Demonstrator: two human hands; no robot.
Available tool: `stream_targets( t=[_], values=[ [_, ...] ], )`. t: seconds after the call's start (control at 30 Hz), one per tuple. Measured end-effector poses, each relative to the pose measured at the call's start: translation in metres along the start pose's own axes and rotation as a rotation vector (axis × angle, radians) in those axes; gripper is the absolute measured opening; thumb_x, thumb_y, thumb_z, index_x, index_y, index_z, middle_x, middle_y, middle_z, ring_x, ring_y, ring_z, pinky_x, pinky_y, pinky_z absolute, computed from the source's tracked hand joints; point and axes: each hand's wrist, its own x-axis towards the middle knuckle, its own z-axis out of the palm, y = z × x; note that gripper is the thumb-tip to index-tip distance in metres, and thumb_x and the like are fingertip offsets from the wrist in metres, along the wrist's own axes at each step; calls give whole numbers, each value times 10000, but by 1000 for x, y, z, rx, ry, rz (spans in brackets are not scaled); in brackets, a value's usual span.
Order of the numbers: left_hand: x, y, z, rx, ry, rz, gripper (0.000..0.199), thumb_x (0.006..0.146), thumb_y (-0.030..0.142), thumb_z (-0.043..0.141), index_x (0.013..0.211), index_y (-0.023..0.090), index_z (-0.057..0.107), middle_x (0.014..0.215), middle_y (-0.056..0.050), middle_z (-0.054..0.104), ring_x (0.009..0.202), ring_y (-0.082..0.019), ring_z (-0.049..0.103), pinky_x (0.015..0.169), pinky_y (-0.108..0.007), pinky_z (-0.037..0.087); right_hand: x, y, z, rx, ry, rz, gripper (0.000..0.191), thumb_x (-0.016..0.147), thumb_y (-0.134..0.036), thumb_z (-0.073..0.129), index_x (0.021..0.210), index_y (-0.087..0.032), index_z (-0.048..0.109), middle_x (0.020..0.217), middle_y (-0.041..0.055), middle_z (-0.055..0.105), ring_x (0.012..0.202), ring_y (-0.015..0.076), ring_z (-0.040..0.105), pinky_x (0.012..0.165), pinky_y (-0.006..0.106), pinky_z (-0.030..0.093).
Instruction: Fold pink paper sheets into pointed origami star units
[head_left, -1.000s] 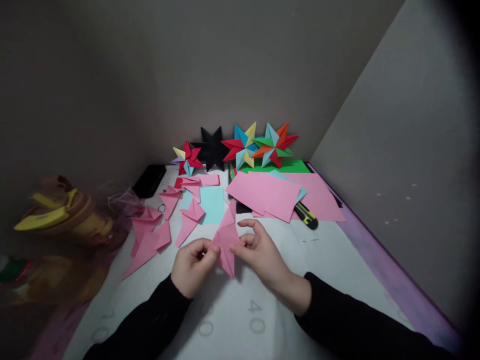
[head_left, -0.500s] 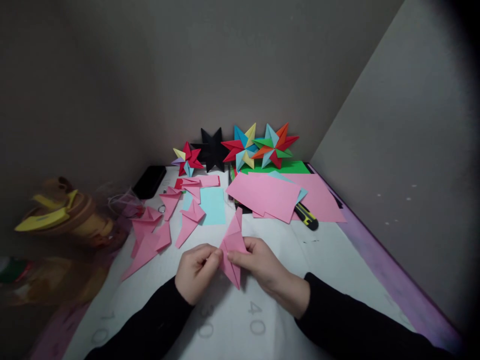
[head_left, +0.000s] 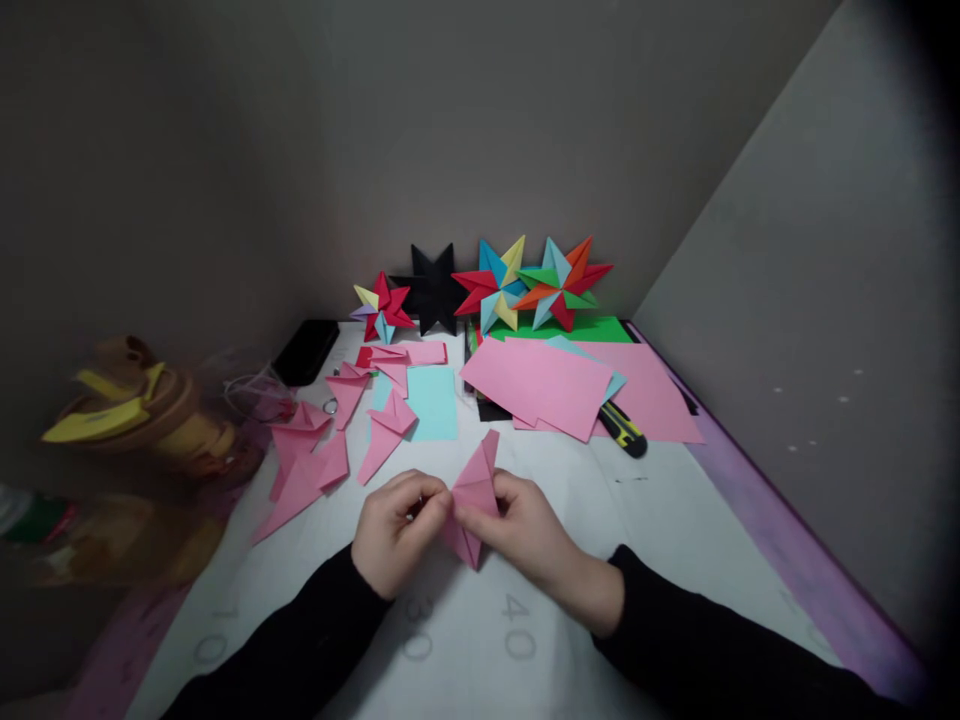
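Observation:
A folded piece of pink paper [head_left: 475, 490] is held upright, pointed at top and bottom, between both hands over the white table sheet. My left hand [head_left: 401, 525] pinches its left edge between thumb and forefinger. Around its right side my right hand [head_left: 529, 525] is closed, the thumb lying across the front and the other fingers behind, partly hidden. Several folded pink paper pieces [head_left: 304, 480] lie to the left of my hands. One more folded pink piece [head_left: 388, 432] rests partly over a light blue sheet [head_left: 433, 405] beyond my left hand.
Colourful paper stars [head_left: 562, 285] and a black paper star [head_left: 435, 290] lean against the wall. Pink sheets [head_left: 540, 385] are stacked at the back right, with a utility knife [head_left: 624, 430] beside them. A black phone [head_left: 306, 352] lies back left; a brown pot-like container [head_left: 150, 410] stands at the left edge.
My left fingers have moved slightly further in along the folded paper's left edge, and its top tip leans more to the right. The whole view has shifted a little.

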Motion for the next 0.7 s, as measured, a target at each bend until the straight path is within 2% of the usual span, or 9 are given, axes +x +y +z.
stream_targets(
  t=[0.2, 0.37, 0.5, 0.7],
  values=[
    [0, 1, 3, -43, -36, -86, 182, 832, 227, 529, 676, 159, 593, 651, -9, 589, 579, -119, 519, 536, -224, 402, 0, 4, 0, 7, -37, 85, 162, 716, -280, 650, 647, -147, 590, 639, -4, 575, 597, 125, 501, 540, 227, 388],
    [1, 1, 6, -55, -70, -133, 199, 834, 250, 504, 664, 164, 564, 647, -5, 562, 601, -128, 516, 572, -234, 411, 0, 8, 3, 206, -128, 171, 209, 717, -318, 665, 620, -148, 593, 588, -14, 549, 549, 115, 464, 511, 233, 348],
    [-2, -2, 11, -47, -70, -195, 216, 843, 281, 487, 676, 167, 563, 633, 4, 550, 577, -124, 495, 533, -221, 390, 2, 12, 2, 244, -34, 173, 178, 710, -310, 676, 648, -153, 622, 634, -1, 596, 572, 130, 499, 528, 243, 376],
    [-2, -3, 15, -19, -70, -175, 213, 840, 264, 484, 671, 166, 569, 621, 7, 547, 580, -125, 491, 565, -228, 394, 5, 9, -2, 339, 64, 159, 164, 706, -284, 682, 639, -148, 621, 606, -4, 589, 547, 117, 489, 520, 241, 383]
  ],
)
